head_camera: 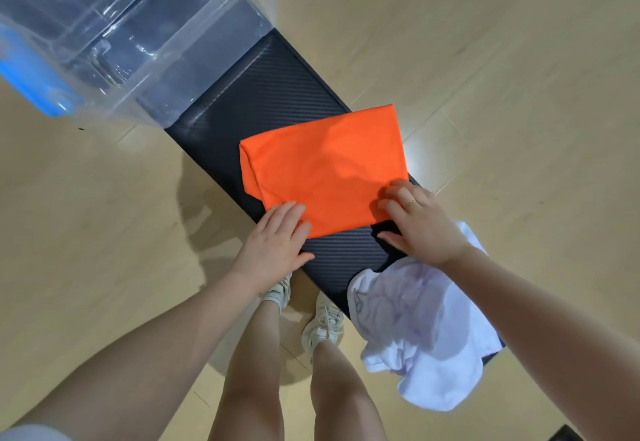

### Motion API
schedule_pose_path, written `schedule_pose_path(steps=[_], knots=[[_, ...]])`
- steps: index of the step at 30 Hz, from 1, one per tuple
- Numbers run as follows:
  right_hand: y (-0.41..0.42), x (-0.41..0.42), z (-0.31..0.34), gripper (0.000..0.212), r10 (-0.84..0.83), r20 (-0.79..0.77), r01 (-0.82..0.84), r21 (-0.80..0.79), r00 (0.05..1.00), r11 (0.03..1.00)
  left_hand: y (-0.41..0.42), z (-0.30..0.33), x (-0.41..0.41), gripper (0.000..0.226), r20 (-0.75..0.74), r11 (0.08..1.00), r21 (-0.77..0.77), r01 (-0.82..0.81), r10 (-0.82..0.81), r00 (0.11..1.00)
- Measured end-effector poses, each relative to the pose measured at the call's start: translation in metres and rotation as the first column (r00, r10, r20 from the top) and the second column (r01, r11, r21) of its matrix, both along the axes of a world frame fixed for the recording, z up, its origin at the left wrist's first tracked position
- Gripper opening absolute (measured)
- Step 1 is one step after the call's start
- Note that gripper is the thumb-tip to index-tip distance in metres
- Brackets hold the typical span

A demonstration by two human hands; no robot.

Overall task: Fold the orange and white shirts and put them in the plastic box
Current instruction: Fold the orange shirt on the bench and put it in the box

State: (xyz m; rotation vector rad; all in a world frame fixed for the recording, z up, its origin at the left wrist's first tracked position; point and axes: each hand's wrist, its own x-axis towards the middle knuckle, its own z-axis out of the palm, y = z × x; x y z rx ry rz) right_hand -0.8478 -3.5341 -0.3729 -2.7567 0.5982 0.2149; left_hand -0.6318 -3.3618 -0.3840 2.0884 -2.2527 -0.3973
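We see left hand flat, fingers straight, on near corner of folded orange shirt. Right hand pinches other corner, thumb under. White shirt crumpled below right wrist. Plastic box beyond hands, cut off.

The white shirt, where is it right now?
In the head view, the white shirt lies crumpled at the near right end of the black bench, just below the right hand and beside the folded orange shirt.
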Motion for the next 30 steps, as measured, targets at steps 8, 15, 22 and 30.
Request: schedule_pose_path(steps=[8,15,22,30], knots=[[0.001,0.008,0.004,0.039,-0.106,-0.020,0.102,-0.123,0.994,0.987,-0.018,-0.002,-0.003,0.048,-0.029,0.983,-0.021,-0.181,0.181,0.983],[0.008,0.007,0.012,0.029,-0.313,0.074,0.303,0.122,0.947,0.945,-0.018,0.025,-0.003,0.023,-0.201,0.942,0.038,-0.332,0.333,0.921],[0.005,-0.005,0.087,0.008,-0.750,-0.027,0.533,0.720,0.661,0.444,-0.007,0.100,-0.006,0.014,-0.634,0.687,0.581,-0.436,0.718,0.286],[-0.031,0.039,0.085,0.017,-0.836,-0.069,0.608,0.719,0.545,0.337,-0.023,0.093,0.008,0.024,-0.631,0.577,0.716,-0.392,0.776,-0.009]])
